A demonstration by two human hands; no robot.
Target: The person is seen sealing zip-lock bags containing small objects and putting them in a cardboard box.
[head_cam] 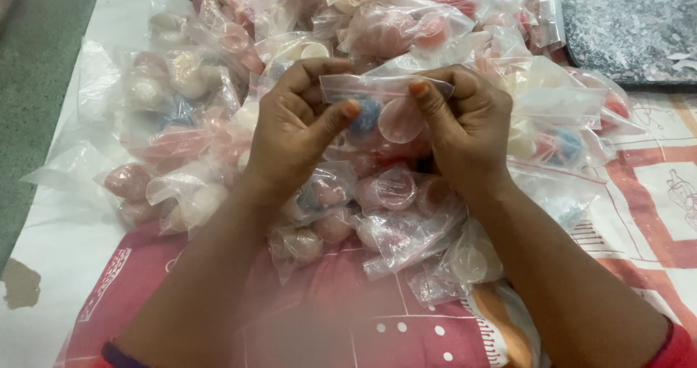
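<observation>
Pinching the top edge of a small clear bag (386,107), I am holding it above the pile of filled bags (218,128) on the patterned cloth (639,215). My left hand (294,132) and right hand (465,125) are both gripping its mouth. Uneven finger pressure is risking an incomplete seal, letting the round blue and pink pieces (385,119) spill.

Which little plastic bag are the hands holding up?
The clear bag with a blue ball and a pale disc inside. Both the left hand and right hand pinch its top edge, while all the other bags lie in the pile.
</observation>
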